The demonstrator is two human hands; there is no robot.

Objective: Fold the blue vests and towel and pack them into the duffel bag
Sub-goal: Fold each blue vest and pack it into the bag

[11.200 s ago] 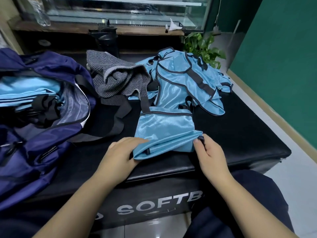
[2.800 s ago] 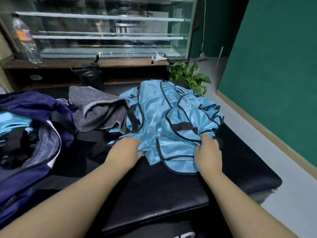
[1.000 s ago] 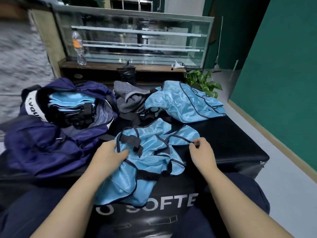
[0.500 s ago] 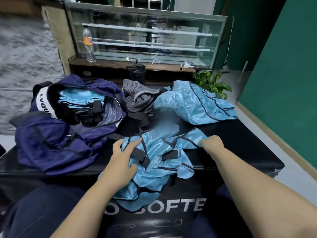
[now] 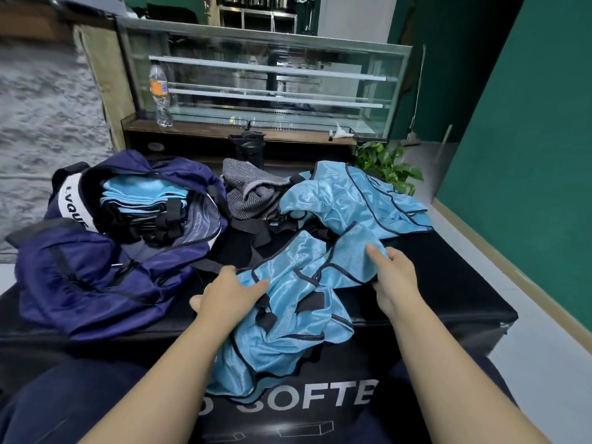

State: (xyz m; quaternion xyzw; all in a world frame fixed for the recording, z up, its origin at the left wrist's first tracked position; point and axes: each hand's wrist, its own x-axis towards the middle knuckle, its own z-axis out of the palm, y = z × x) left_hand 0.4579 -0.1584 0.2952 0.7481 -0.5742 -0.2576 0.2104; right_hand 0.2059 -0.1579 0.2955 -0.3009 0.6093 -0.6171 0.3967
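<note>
A crumpled blue vest (image 5: pixel 288 318) with dark trim lies at the front of the black padded box (image 5: pixel 432 283) and hangs over its edge. My left hand (image 5: pixel 230 293) lies on the vest's left part, fingers fairly straight. My right hand (image 5: pixel 392 277) grips the vest's upper right flap between thumb and fingers. More blue vests (image 5: pixel 349 200) are heaped at the back right. A grey striped towel (image 5: pixel 253 193) sits bunched behind the middle. The navy duffel bag (image 5: pixel 105 251) lies open at the left with folded blue vests (image 5: pixel 141 193) inside.
The bag's black straps (image 5: pixel 253 232) trail across the box top. Behind stand a black bottle (image 5: pixel 248 147), a wooden ledge with a water bottle (image 5: pixel 159 94) and a glass display case. A potted plant (image 5: pixel 384 161) is at the back right, beside a green wall.
My right hand has taken hold of the vest's right flap and lifted it a little. My left hand has flattened on the vest. The camera has tilted slightly.
</note>
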